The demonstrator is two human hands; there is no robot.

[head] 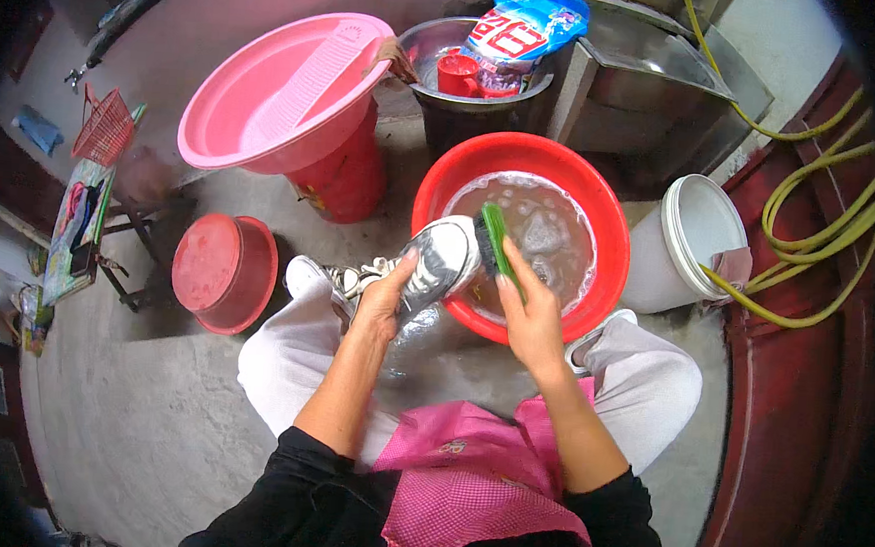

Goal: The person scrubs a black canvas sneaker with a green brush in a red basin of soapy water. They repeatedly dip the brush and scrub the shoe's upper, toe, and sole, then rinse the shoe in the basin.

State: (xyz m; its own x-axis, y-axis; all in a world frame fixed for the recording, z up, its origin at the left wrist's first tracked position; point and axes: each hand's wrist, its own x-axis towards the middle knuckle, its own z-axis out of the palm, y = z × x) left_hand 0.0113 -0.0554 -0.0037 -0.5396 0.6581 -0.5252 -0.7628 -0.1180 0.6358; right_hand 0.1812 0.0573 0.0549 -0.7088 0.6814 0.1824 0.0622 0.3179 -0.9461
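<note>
My left hand grips a grey and white lace-up sneaker, its pale toe pointing up and to the right. In my right hand is a green-backed scrub brush, whose dark bristles meet or nearly meet the sneaker's toe. Both are over the left rim of a red plastic basin, which holds murky, sudsy water. Under the surface or among the foam, pale shapes show; whether they are objects or suds, I cannot tell. The sneaker's far side and heel are partly hidden by my left hand.
A pink basin with a washboard rests on a red bucket. Beyond are a metal pot, red mug and detergent bag. A white bucket and yellow hose lie right; an overturned red tub, left.
</note>
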